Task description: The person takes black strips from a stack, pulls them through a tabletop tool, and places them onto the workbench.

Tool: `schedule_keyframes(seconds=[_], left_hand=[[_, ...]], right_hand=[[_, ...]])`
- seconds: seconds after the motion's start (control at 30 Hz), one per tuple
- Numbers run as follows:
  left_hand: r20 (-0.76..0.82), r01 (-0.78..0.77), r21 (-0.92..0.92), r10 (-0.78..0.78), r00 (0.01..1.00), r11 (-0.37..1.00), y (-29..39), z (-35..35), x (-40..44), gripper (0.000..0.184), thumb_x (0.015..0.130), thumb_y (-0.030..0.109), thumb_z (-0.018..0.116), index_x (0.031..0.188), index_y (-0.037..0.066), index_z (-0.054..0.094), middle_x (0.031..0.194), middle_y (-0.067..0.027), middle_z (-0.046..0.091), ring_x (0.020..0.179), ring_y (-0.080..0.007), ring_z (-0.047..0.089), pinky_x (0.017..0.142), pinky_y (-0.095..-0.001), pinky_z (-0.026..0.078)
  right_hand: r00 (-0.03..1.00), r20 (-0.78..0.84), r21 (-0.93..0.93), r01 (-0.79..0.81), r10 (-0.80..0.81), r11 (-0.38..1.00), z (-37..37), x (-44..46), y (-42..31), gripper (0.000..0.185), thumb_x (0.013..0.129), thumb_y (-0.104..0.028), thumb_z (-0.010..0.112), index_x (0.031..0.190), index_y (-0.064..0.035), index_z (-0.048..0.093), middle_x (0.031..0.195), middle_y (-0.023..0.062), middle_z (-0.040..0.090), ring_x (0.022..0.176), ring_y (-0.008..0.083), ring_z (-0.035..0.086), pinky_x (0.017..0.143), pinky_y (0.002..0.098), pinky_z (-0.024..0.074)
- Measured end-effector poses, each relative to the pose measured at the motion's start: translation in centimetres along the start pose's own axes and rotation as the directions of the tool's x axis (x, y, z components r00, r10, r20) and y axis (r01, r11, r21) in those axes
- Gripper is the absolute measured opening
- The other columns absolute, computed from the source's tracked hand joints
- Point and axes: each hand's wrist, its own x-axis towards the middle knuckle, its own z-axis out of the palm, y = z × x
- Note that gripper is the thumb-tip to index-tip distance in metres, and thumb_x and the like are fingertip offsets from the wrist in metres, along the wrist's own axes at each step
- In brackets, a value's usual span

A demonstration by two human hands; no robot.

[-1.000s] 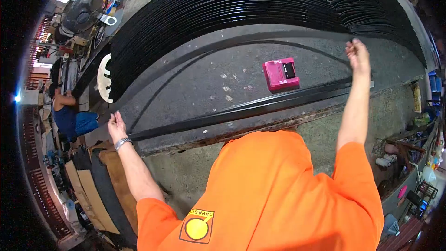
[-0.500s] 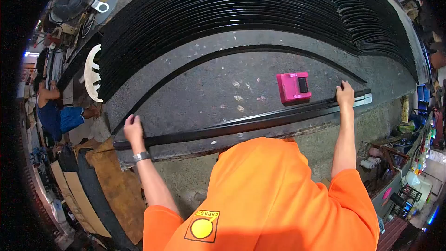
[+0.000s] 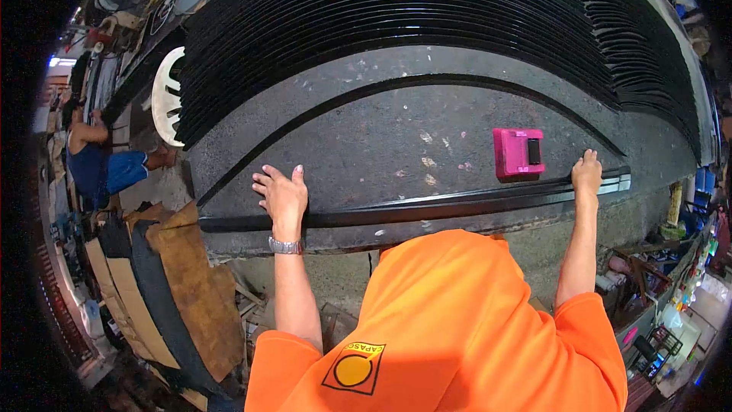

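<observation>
My left hand is open with its fingers spread, over the table near the left end of the straight black strips. My right hand is closed beside the right end of those strips; what its fingers hold, if anything, is hidden. A single thin black strip lies bowed in an arc across the dark tabletop, its right end just past my right fingertips. Left of my right hand sits a pink block with a black insert.
Rows of long black strips cover the table's far side. A white slatted plastic piece is at the left edge. Further left, another person is seated. Cardboard and a brown sheet stand at lower left.
My left hand has let go of the bowed strip's left end, moved right and spread its fingers. My right hand stays closed near the strips' right end. The whole view has shifted slightly.
</observation>
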Motion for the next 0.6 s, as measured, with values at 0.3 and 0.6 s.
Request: schedule_keyframes(seconds=[0.3, 0.6], left_hand=[[0.008, -0.005, 0.070, 0.004, 1.000, 0.998, -0.6, 1.1, 0.9, 0.086, 0.095, 0.054, 0.049, 0.148, -0.008, 0.023, 0.151, -0.0397, 0.020, 0.139, -0.0560, 0.024, 0.101, -0.0684, 0.037], [-0.073, -0.184, 0.240, 0.207, 0.976, 0.953, -5.1, 5.1, 5.2, 0.093, 0.097, 0.063, 0.038, 0.141, -0.018, 0.026, 0.134, -0.0481, 0.037, 0.125, -0.0626, 0.040, 0.103, -0.0589, 0.039]], right_hand=[[0.998, 0.038, 0.028, -0.052, 0.051, 0.998, -0.9, -0.6, -0.9, 0.050, 0.094, -0.024, 0.045, 0.142, -0.0092, 0.047, 0.154, 0.0094, 0.038, 0.133, 0.0329, 0.044, 0.104, 0.0531, 0.0421], [0.994, -0.109, 0.123, -0.014, 0.028, 0.992, -0.9, -2.1, -0.7, 0.049, 0.093, -0.024, 0.048, 0.139, -0.0066, 0.051, 0.150, 0.0117, 0.044, 0.130, 0.0303, 0.045, 0.098, 0.0515, 0.0420]])
